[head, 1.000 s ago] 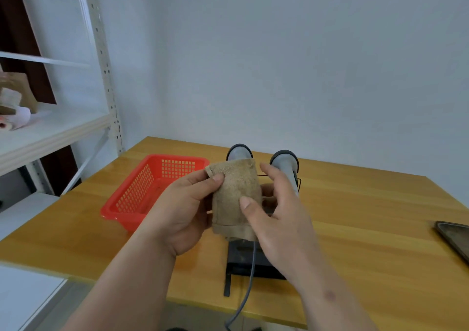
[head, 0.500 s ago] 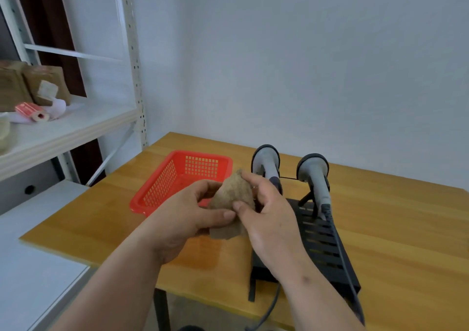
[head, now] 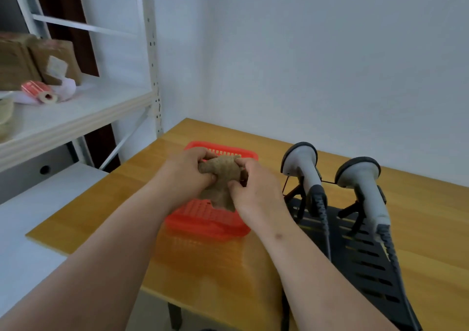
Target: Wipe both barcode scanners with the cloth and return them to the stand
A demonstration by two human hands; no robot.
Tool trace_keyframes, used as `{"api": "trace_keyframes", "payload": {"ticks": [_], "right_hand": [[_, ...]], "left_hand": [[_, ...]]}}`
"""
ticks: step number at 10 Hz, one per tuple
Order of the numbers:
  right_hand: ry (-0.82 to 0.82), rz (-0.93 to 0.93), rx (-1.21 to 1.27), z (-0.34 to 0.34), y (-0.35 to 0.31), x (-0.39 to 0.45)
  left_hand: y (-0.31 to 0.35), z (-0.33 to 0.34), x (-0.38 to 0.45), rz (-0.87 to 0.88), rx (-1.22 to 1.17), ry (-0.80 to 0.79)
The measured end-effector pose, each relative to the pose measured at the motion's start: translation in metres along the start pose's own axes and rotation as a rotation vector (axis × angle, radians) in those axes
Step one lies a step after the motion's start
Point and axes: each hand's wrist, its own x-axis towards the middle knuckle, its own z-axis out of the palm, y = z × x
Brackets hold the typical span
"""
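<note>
Both hands, left hand and right hand, bunch the nubby brown cloth above the red mesh basket

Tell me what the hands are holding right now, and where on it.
Both hands hold the brown cloth above the red basket: the left hand grips its bunched left side, the right hand pinches its right edge. Neither scanner is held.

Bunched brown cloth; scanners racked.
</note>
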Motion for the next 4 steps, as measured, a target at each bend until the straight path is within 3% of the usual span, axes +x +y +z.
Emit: {"api": "trace_keyframes", "payload": {"ticks": [1, 2, 4], "right_hand": [[-0.117, 0.058, -0.248, 0.012, 0.006, 0.002], [-0.103, -0.008, -0.322, 0.008, 0.007, -0.009], [0.078, -0.093, -0.007, -0.032, -0.002, -0.031]], "left_hand": [[-0.014, 0.008, 0.010, -0.044, 0.308, -0.120], [-0.023, 0.015, 0.013, -0.039, 0.268, -0.061], [-0.007, 0.021, 0.004, 0.018, 0.091, 0.091]]}}
